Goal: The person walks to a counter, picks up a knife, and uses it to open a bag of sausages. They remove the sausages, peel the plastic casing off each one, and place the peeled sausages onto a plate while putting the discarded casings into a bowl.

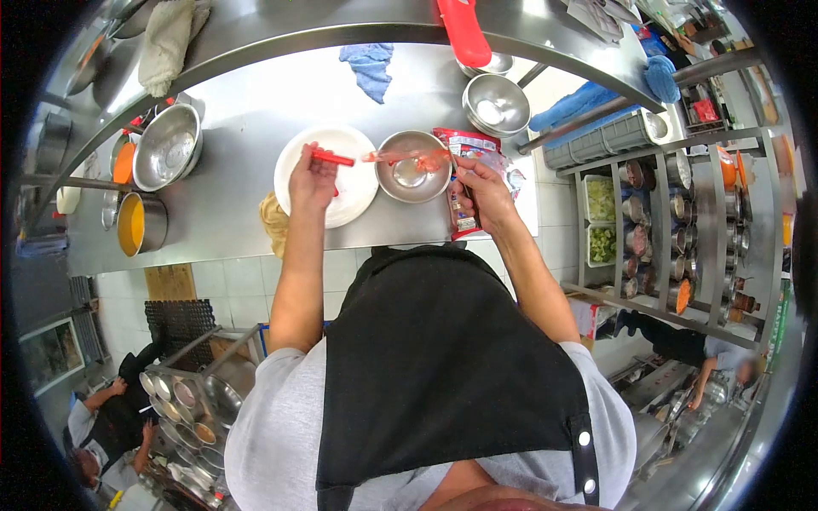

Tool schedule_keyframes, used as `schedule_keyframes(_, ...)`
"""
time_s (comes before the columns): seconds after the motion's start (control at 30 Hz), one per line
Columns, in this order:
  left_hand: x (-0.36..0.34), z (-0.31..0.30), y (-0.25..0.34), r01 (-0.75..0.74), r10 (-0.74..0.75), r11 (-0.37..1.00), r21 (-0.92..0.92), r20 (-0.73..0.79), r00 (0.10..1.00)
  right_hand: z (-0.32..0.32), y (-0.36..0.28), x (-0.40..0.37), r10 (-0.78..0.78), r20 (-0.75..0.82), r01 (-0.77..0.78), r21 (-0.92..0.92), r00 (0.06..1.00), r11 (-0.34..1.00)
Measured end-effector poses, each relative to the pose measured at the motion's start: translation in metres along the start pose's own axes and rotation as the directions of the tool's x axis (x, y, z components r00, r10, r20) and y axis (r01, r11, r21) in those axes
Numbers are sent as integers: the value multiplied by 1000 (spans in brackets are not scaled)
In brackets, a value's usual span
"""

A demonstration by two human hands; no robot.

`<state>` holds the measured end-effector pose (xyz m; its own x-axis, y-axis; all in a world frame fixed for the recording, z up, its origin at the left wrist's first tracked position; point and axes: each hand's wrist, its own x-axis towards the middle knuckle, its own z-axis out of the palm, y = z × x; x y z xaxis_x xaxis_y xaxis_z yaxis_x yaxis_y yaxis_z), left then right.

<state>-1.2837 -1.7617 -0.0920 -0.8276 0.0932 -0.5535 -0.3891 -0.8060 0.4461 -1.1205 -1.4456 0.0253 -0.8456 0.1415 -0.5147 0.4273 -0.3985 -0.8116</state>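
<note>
My left hand [312, 180], over the white plate [360, 209], has its fingers closed on a bright red stick [333, 157] that points toward the bowl. A bit of red also shows below its fingers. My right hand [489, 194] is closed at the right rim of the steel bowl [411, 194], with something dark and narrow in its fingers; I cannot tell what it is. From its fingertips a pinkish, partly see-through strip [392, 157] stretches across the bowl. Orange-red pieces [432, 162] show over the bowl. A red printed plastic packet [464, 223] lies beside and partly under my right hand.
Stacked steel bowls [497, 104] stand at the back right, below a red handle [465, 34] on the overhead shelf. To the left are a large steel bowl [169, 146] and a pot of orange contents [132, 223]. Cloths lie about. Co-workers [106, 426] appear at both lower sides.
</note>
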Motion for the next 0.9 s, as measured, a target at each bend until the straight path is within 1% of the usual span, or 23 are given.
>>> schedule_keyframes(0.03,7,-15,9,-40,38,999,36,43,998,-4,1,4,5,3,-5,10,1000,1000)
schedule_keyframes(0.1,24,-37,25,-92,95,995,35,-75,993,-9,6,14,17,2,-17,-5,1000,1000)
schedule_keyframes(0.13,16,-31,32,-117,150,945,305,-87,985,-12,8,20,24,-2,-24,-30,1000,999)
schedule_keyframes(0.17,6,-27,41,-125,205,824,553,-85,975,-15,11,25,34,-7,-34,-55,999,998)
schedule_keyframes(0.2,-1,-25,46,-115,256,641,759,-70,964,-16,13,31,64,12,-63,-84,998,994)
schedule_keyframes(0.23,2,-30,47,-161,307,436,885,22,951,-15,15,38,94,30,-90,-112,995,990)
schedule_keyframes(0.27,7,-34,48,-201,333,203,958,126,934,-16,17,44,121,47,-114,-135,992,984)
schedule_keyframes(0.3,7,-29,49,-233,330,-46,971,235,914,-14,13,45,139,67,-129,-141,988,982)
schedule_keyframes(0.33,6,-25,44,-154,354,-140,978,195,915,-14,9,44,159,86,-146,-146,983,979)
schedule_keyframes(0.4,4,-21,31,-207,446,-303,930,331,831,-15,3,43,185,121,-162,-174,975,971)
schedule_keyframes(0.43,-9,-7,25,-223,478,-386,895,401,782,-16,2,43,188,140,-160,-193,972,968)
schedule_keyframes(0.47,-24,7,17,-218,480,-366,905,385,788,-19,3,43,190,159,-156,-209,969,966)
schedule_keyframes(0.53,-26,3,-6,-361,466,-360,860,501,729,-33,3,46,198,186,-169,-160,962,973)
schedule_keyframes(0.57,-27,3,-17,-432,461,-355,829,557,690,-41,3,47,197,200,-172,-136,960,976)
schedule_keyframes(0.6,-41,16,-33,-513,478,-369,775,631,611,-51,3,43,160,180,-136,-140,971,981)
schedule_keyframes(0.67,-67,38,-62,-465,498,-526,712,701,510,-74,0,38,81,139,-61,-146,987,987)
schedule_keyframes(0.7,-78,50,-75,-435,493,-601,670,740,457,-86,-4,35,76,99,-64,-119,992,991)
schedule_keyframes(0.73,-87,63,-87,-433,464,-636,638,765,446,-100,-8,29,75,56,-70,-92,996,993)
schedule_keyframes(0.77,-89,71,-104,-532,410,-551,643,764,499,-117,-11,24,80,13,-79,-68,997,995)
schedule_keyframes(0.8,-91,79,-121,-612,351,-452,649,760,546,-137,-9,21,97,-5,-97,8,995,995)
schedule_keyframes(0.83,-92,87,-139,-675,292,-342,654,757,585,-157,-6,17,113,-34,-114,-30,993,993)
schedule_keyframes(0.87,-92,93,-161,-701,133,-266,662,746,653,-176,-3,14,125,-60,-129,-68,990,989)
schedule_keyframes(0.9,-90,100,-183,-714,-33,-190,674,722,691,-193,0,13,133,-84,-141,-104,988,985)
